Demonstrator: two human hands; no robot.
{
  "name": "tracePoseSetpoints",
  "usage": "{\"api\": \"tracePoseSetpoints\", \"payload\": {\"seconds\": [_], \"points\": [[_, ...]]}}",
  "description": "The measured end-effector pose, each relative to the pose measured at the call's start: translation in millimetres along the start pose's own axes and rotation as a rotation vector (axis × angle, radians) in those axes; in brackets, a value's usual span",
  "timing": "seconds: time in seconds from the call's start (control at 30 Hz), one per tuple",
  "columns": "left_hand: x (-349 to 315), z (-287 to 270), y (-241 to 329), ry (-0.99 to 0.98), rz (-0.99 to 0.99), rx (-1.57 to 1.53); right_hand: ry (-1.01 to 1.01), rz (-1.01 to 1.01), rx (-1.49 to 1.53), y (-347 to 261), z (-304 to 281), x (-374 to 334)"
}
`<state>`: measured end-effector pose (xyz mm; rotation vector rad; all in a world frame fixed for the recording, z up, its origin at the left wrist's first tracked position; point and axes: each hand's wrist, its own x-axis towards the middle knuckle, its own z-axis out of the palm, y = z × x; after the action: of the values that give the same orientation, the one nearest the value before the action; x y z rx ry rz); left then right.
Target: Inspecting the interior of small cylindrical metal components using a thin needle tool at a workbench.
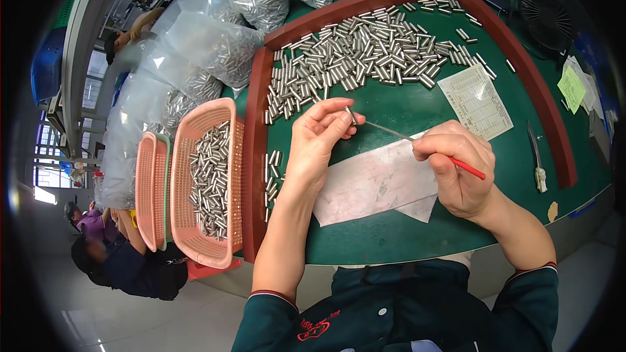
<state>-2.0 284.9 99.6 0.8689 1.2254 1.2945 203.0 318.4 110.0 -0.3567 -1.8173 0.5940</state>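
Pink basket: a perforated pink basket (207,186) stands at the left edge of the green work surface (391,228), partly filled with short metal cylinders lying in a heap.
Second basket: a like pink basket (151,189), with a green one nested against it, stands just left of the first; its contents cannot be made out.
Tray frame: a dark red raised border (257,156) encloses the green surface on the left, top and right.
Loose cylinders: a broad scatter of metal cylinders (355,52) lies across the upper part of the surface; a small cluster (271,176) lies beside the left border.
Plastic bags: clear bags (222,39) holding more cylinders are piled beyond the upper left corner and along the top.
Printed form: a pale ruled sheet (475,101) lies at the upper right, tilted.
Note: a small yellow-green slip (572,88) lies outside the right border.
Grey sheets: two overlapping plain sheets (375,182) lie under the hands.
Knife: a small blade with a pale handle (537,156) lies at the right, well apart from the hands.
Left hand: the left hand (313,140) pinches one small metal cylinder (351,115) between thumb and fingertips, raised above the sheets.
Right hand: the right hand (456,169) is closed round a thin rod with a red handle (466,167); the rod's metal tip meets the held cylinder.
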Motion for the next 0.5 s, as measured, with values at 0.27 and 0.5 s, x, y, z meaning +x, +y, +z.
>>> {"api": "tracePoseSetpoints", "payload": {"seconds": [0.27,0.5], "points": [[-2.3,7.1,-1.7,0.069,0.127,0.150,-0.057,-0.018,-0.009,2.1,3.4,-2.1],[-2.9,6.3,-1.2,0.071,0.125,0.158,-0.069,-0.008,-0.004,3.0,5.1,-3.0]]}}
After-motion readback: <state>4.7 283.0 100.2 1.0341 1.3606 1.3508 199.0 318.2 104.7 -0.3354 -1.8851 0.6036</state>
